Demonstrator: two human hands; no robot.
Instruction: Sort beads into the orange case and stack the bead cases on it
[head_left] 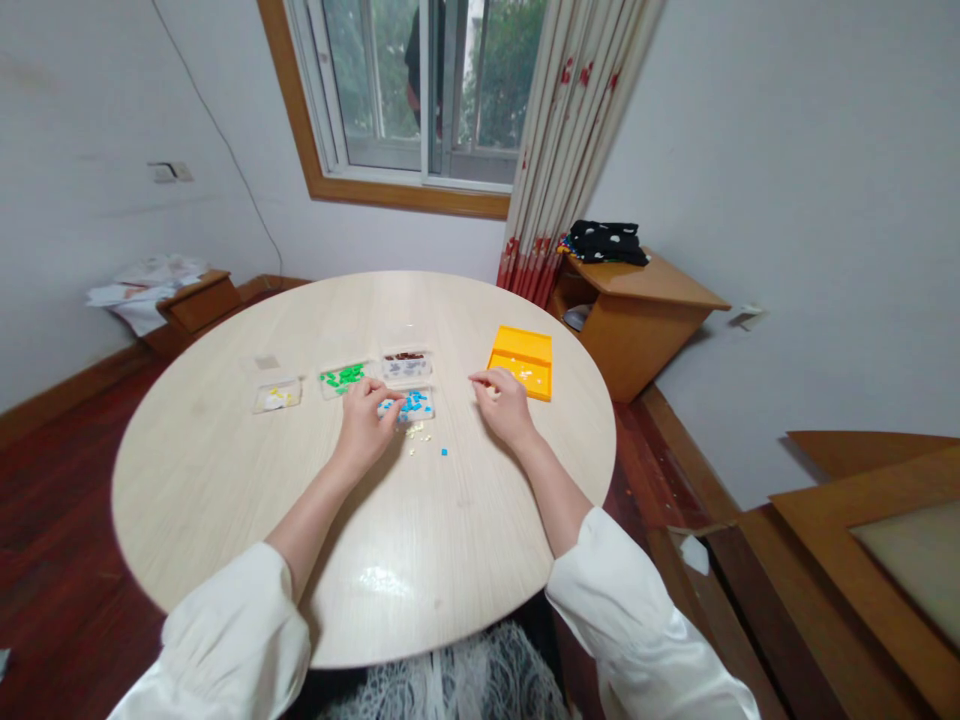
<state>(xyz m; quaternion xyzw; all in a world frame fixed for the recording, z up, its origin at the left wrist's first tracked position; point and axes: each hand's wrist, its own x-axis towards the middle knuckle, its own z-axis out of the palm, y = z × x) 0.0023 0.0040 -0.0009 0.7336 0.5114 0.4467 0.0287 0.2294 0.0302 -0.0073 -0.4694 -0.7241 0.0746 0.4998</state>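
Note:
My left hand (pixel 365 422) reaches over the near clear box of small blue pieces (pixel 417 402), its thumb and fingertips drawn together at the box's left side. Whatever lies between those fingertips is too small to name. My right hand (pixel 506 405) is in a pinch just left of the open yellow case (pixel 546 378); what it holds, if anything, cannot be made out. Small pale pieces lie in the case's near half. On the table in front of the blue box are several pale yellow bits (pixel 417 430) and one loose blue piece (pixel 444 452).
Clear boxes hold green pieces (pixel 343 376), dark brown pieces (pixel 406 357) and yellow and white pieces (pixel 277 396). They stand on a round wooden table (pixel 225 480). Behind it are a window, a curtain (pixel 570 120) and a wooden cabinet (pixel 637 320) with folded cloth. A person shows outside.

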